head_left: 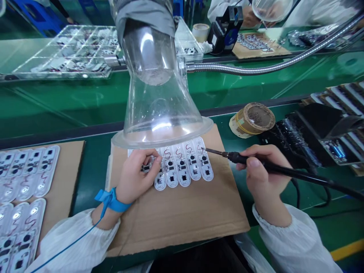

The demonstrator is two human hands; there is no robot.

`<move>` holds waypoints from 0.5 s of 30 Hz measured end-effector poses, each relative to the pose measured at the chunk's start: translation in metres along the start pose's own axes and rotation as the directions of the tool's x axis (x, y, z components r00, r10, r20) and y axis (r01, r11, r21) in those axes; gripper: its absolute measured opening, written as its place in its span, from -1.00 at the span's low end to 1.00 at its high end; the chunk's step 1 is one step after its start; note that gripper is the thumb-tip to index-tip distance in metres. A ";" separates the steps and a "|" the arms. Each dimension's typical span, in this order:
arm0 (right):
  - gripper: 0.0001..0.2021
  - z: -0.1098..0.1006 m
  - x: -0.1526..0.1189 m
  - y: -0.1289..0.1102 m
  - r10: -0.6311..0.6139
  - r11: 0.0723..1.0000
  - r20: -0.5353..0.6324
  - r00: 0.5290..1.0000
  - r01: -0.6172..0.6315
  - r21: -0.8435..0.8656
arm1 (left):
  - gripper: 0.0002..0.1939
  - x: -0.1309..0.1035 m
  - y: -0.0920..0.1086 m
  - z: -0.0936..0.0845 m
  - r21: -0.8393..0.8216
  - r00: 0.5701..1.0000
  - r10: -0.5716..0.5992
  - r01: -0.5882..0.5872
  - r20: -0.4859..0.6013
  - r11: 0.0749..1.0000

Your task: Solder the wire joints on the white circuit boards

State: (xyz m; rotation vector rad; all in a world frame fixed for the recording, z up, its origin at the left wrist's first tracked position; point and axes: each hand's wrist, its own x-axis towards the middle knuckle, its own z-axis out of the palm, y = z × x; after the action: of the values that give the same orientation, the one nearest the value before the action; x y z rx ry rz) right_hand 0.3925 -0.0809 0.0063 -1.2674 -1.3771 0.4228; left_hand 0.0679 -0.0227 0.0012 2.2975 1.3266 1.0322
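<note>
A green workbench [93,163] runs across the foreground; beyond a low green partition [227,87] lies another bench, with blue stools [36,15] behind. Over the near bench hangs a clear plastic hood [162,110], wrapped in grey tape at its neck, and a bendy metal hose [241,69] reaches off to the right. On the far bench sits a clear divided tray [21,70] of small parts; a co-worker's hands [251,19] show at upper right. A brown cardboard sheet [184,216] lies under the hood, bearing a row of white strips [182,167] side by side. The right hand [267,174] grips a soldering iron [236,157], its tip at the rightmost strip, contact unclear. The left hand [139,170] rests over the row's left end, thumb and forefinger close together; I cannot tell whether they pinch anything. A round tub [241,123] stands beyond the sheet's right edge.
</note>
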 end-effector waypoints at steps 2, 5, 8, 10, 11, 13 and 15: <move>-0.86 0.006 -0.003 0.009 -0.010 1.000 0.037 0.999 0.010 0.024 | -0.98 0.000 0.000 0.000 0.015 1.000 -0.002 0.002 -0.005 1.000; -0.88 0.009 -0.007 0.019 -0.017 1.000 0.116 0.993 0.016 0.010 | -0.97 0.000 -0.001 0.001 0.034 1.000 -0.002 0.002 -0.004 0.999; -0.92 0.008 -0.009 0.021 -0.021 1.000 0.160 0.987 0.018 0.017 | -0.99 0.000 -0.001 0.001 0.042 1.000 -0.004 0.004 -0.001 0.999; -0.94 0.007 -0.008 0.021 -0.024 1.000 0.186 0.982 0.023 0.006 | -0.99 0.000 -0.002 0.001 0.046 1.000 -0.009 0.009 0.006 0.999; -0.95 0.007 -0.007 0.020 -0.029 1.000 0.196 0.980 0.030 -0.001 | -0.98 0.000 -0.002 0.001 0.047 1.000 -0.011 0.011 0.012 0.999; -0.95 0.008 -0.006 0.019 -0.037 0.999 0.219 0.975 0.042 -0.019 | -0.95 0.001 -0.002 0.001 0.048 1.000 -0.013 0.012 0.021 0.999; -0.95 0.009 -0.004 0.018 -0.050 0.998 0.239 0.970 0.060 -0.032 | -0.93 0.001 -0.002 0.001 0.049 0.999 -0.017 0.016 0.028 0.999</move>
State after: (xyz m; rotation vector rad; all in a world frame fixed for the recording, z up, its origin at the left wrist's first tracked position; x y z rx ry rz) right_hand 0.3916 -0.0746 -0.0136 -1.2366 -1.6264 0.5253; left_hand 0.0672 -0.0209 -0.0001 2.3233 1.3716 0.9684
